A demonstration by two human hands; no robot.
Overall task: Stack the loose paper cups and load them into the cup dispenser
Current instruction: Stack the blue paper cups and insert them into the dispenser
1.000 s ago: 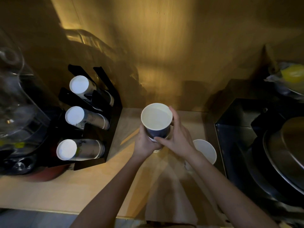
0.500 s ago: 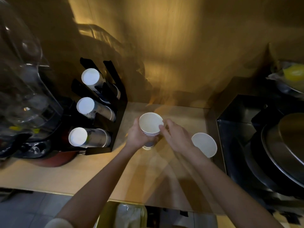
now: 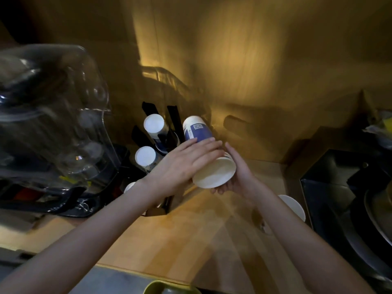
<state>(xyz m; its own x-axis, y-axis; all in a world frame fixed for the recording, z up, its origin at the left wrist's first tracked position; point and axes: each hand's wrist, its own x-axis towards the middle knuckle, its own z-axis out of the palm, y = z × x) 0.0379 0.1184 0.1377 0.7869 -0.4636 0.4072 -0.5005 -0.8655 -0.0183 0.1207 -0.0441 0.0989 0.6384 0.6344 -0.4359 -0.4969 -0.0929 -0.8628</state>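
A stack of blue-and-white paper cups [image 3: 198,132] lies tilted in both hands, its open mouth [image 3: 213,177] facing me and its closed base pointing up and away toward the dispenser. My left hand [image 3: 182,162] wraps over the top of the stack; my right hand [image 3: 235,177] cups it from below and the right. The black cup dispenser [image 3: 174,122] stands just left of the stack, with cup rows showing white bases [image 3: 153,124] [image 3: 145,155]. A third row [image 3: 129,186] is mostly hidden behind my left forearm. One loose white cup [image 3: 293,205] stands on the wooden counter [image 3: 169,240] by my right forearm.
A clear plastic blender jug [image 3: 53,115] on a dark base fills the left side. A black appliance [image 3: 339,187] with a metal pan sits on the right. A wooden wall [image 3: 254,71] closes the back. A green rim [image 3: 169,288] shows at the bottom edge.
The stack was upright with its mouth up; it has since been tipped onto its side and carried left and up toward the dispenser. The camera has shifted left too.
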